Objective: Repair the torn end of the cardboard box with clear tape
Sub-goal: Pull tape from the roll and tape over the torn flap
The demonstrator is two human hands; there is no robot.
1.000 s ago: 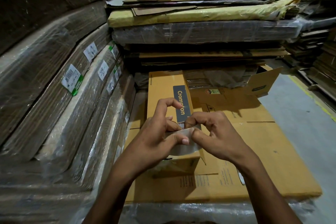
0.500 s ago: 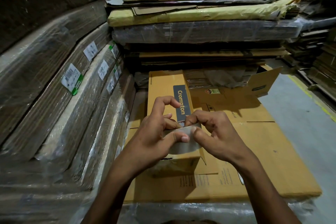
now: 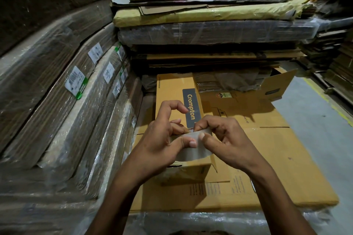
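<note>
both hands meet over the near end of the long yellow-brown cardboard box with the grey "crompton" label (image 3: 172, 91), which lies on flattened brown cardboard sheets (image 3: 277, 158). the left hand (image 3: 160, 143) pinches a strip of clear tape (image 3: 193, 149) under its thumb, forefinger arched above. the right hand (image 3: 227, 143) nips the tape's top edge between thumb and curled forefinger. plastic-wrapped cardboard bundles (image 3: 57, 101) lean on the left.
</note>
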